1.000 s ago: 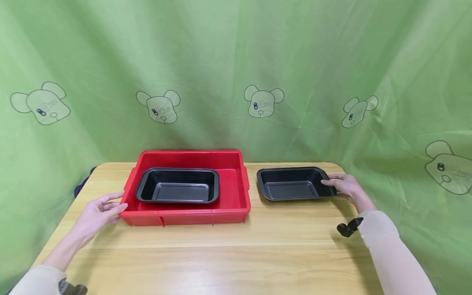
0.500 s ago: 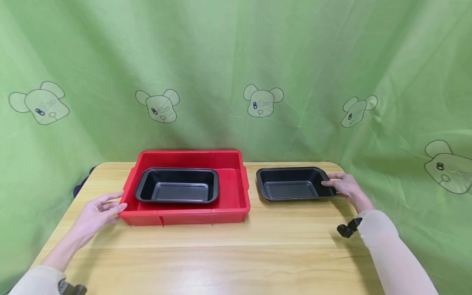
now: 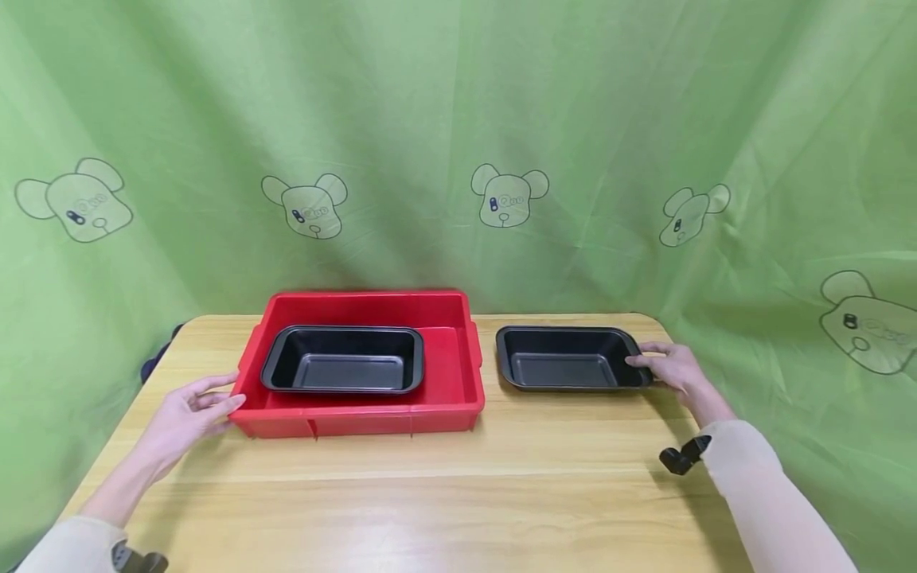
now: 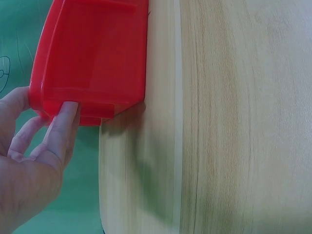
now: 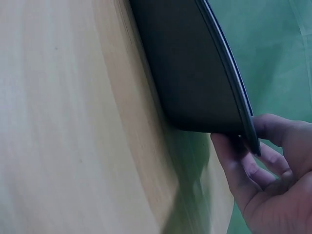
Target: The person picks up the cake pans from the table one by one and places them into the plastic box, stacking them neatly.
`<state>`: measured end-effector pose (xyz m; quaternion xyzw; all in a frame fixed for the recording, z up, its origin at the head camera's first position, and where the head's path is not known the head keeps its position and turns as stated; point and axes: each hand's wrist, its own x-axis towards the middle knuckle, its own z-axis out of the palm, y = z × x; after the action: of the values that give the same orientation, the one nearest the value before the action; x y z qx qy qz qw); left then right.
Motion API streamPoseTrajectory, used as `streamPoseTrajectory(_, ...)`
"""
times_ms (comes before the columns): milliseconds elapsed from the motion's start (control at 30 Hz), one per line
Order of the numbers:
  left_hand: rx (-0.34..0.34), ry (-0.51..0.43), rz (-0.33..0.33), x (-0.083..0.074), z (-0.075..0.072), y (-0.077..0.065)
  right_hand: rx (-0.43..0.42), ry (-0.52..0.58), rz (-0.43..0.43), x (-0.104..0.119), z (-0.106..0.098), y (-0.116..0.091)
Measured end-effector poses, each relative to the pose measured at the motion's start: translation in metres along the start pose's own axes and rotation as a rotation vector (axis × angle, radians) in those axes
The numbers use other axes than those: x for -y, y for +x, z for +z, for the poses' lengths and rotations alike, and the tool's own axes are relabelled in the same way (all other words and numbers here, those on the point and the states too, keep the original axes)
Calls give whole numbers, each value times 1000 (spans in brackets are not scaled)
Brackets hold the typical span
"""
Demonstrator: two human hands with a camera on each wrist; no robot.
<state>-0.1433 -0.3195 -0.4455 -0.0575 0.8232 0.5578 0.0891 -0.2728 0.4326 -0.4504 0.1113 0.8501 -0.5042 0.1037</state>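
Note:
A red plastic bin [image 3: 454, 362] rests on the wooden table, left of its middle. Inside it, toward the left, sits a black loaf pan [image 3: 351, 370]. At the bin's left front corner my left hand [image 3: 182, 418] grips the rim; in the left wrist view its thumb lies at the rim and fingertips [image 4: 68, 109] touch the outer wall. Right of the bin, a second black loaf pan [image 3: 562, 368] is low over the tabletop. Its right end is pinched by my right hand [image 3: 673, 368], thumb over the rim and fingers [image 5: 229, 161] underneath.
The wooden table [image 3: 458, 493] ends at rounded back corners. Behind it and along both sides hangs a green curtain [image 3: 401, 119] with bear heads printed on it. A strip of tabletop separates the bin from the right-hand loaf pan.
The right-hand loaf pan has turned very slightly, its far edge now more level in the head view. My right wrist has shifted a little. The left hand still grips the bin.

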Motion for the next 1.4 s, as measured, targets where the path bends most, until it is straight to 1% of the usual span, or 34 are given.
streamPoseTrajectory(167, 1, 11, 2, 1, 0, 1, 1, 52, 7, 3, 2, -12)
streamPoseTrajectory(333, -1, 15, 0, 2, 0, 1, -25, 102, 11, -7, 4, -13)
streamPoseTrajectory(567, 3, 19, -8, 1, 0, 0, -51, 126, 0, -8, 9, -21)
streamPoseTrajectory(700, 1, 16, -6, 0, 0, 0, -60, 131, 9, -10, 10, -25)
streamPoseTrajectory(833, 0, 17, -3, 0, 0, 0, -67, 162, 19, -10, 10, -28)
streamPoseTrajectory(1100, 4, 6, 3, 1, 0, 0, -84, 282, 23, 0, 11, -40)
streamPoseTrajectory(1233, 7, -10, 12, 2, -1, 1, -98, 324, 15, 7, 11, -46)
streamPoseTrajectory(1400, 11, -29, 25, 3, 0, 0, -117, 346, 8, 14, 12, -51)
